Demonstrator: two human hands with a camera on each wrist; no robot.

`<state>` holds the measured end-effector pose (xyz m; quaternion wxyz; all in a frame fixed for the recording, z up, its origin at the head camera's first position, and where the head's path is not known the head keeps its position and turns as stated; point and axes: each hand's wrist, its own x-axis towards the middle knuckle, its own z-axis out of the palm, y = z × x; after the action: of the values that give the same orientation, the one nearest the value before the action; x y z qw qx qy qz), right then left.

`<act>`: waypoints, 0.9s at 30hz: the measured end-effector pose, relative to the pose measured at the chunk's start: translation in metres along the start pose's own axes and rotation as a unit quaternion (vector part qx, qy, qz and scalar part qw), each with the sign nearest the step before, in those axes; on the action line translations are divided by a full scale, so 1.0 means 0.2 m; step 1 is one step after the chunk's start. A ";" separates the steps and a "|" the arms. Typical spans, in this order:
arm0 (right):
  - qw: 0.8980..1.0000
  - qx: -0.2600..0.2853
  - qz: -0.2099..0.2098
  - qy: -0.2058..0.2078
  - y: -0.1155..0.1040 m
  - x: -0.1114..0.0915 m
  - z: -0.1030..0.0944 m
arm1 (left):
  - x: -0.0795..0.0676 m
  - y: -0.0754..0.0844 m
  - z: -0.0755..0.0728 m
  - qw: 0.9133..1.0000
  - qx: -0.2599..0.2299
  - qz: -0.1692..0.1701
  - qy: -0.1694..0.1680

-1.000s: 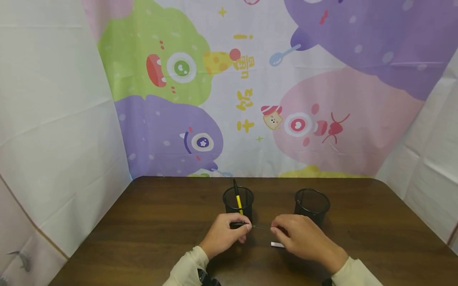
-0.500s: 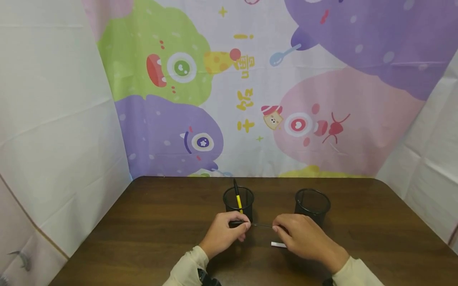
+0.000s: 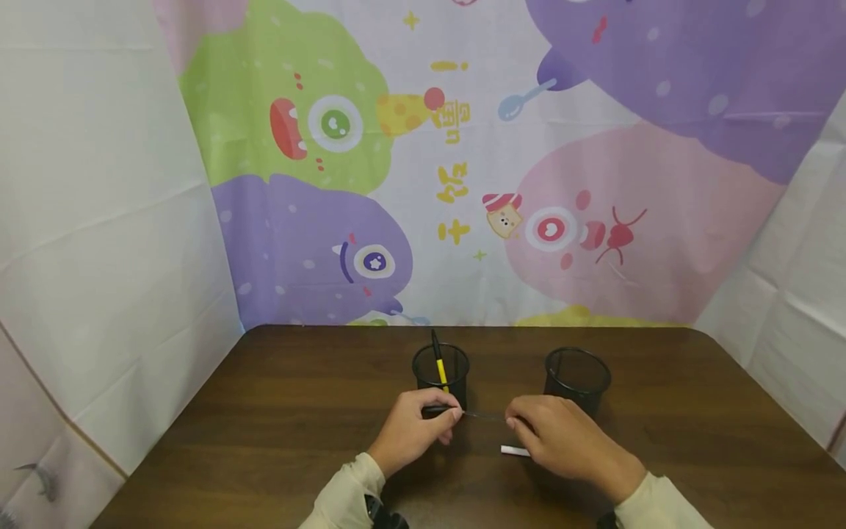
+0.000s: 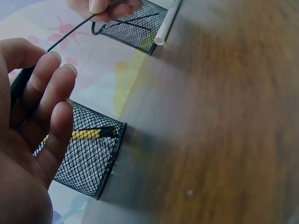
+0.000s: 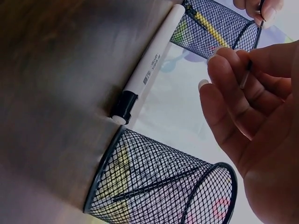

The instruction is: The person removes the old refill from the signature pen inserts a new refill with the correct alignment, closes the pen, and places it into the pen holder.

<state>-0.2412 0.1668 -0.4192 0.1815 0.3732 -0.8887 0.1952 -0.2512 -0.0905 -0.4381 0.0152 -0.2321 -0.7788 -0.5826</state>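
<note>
My left hand (image 3: 416, 430) grips a slim black pen barrel (image 4: 19, 86), which lies across the palm. A thin dark refill (image 4: 72, 32) runs from the barrel's end across to my right hand (image 3: 562, 437). Thumb and forefinger of the right hand pinch it; its clear end (image 5: 243, 85) shows past the fingers in the right wrist view. Both hands are held close together over the table. Behind the left hand stands a black mesh pen cup (image 4: 88, 163) with a yellow-and-black pen (image 3: 440, 367) leaning in it.
Beyond the right hand stands a second mesh cup (image 5: 154, 182). A white marker (image 5: 152, 60) with a black cap end lies on the brown wooden table (image 3: 297, 389), partly hidden under the right hand in the head view. A printed cloth (image 3: 463, 286) hangs at the back edge.
The hands have drawn slightly apart, the right one moving a little to the right. A longer stretch of refill shows between them. Cups and marker have stayed put.
</note>
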 end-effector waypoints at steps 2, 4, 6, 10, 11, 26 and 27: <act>1.000 0.000 0.002 -0.004 0.00 0.00 0.00 | 0.01 -0.04 0.00 1.000 -0.004 0.005 0.001; 1.000 -0.002 0.005 -0.009 0.00 0.00 -0.01 | 0.02 -0.07 0.00 1.000 -0.010 0.007 0.003; 1.000 -0.003 0.009 -0.016 0.00 0.00 -0.01 | 0.02 -0.07 0.01 1.000 -0.014 0.010 0.003; 0.999 -0.002 0.019 -0.029 0.00 0.00 -0.01 | 0.02 -0.06 0.01 1.000 -0.017 0.012 0.003; 0.999 -0.003 0.022 -0.032 0.00 0.00 -0.01 | 0.02 -0.06 0.01 1.000 -0.016 0.012 0.003; 0.995 -0.013 0.067 -0.078 0.00 0.00 -0.01 | -0.03 0.09 0.00 1.000 -0.013 0.026 0.005; 0.994 -0.013 0.070 -0.082 0.00 0.00 -0.01 | -0.03 0.09 0.00 1.000 -0.013 0.027 0.005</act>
<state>-0.2404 0.1679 -0.4174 0.0988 0.3227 -0.9269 0.1641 -0.2395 -0.0888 -0.4239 0.0324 -0.2503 -0.7645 -0.5932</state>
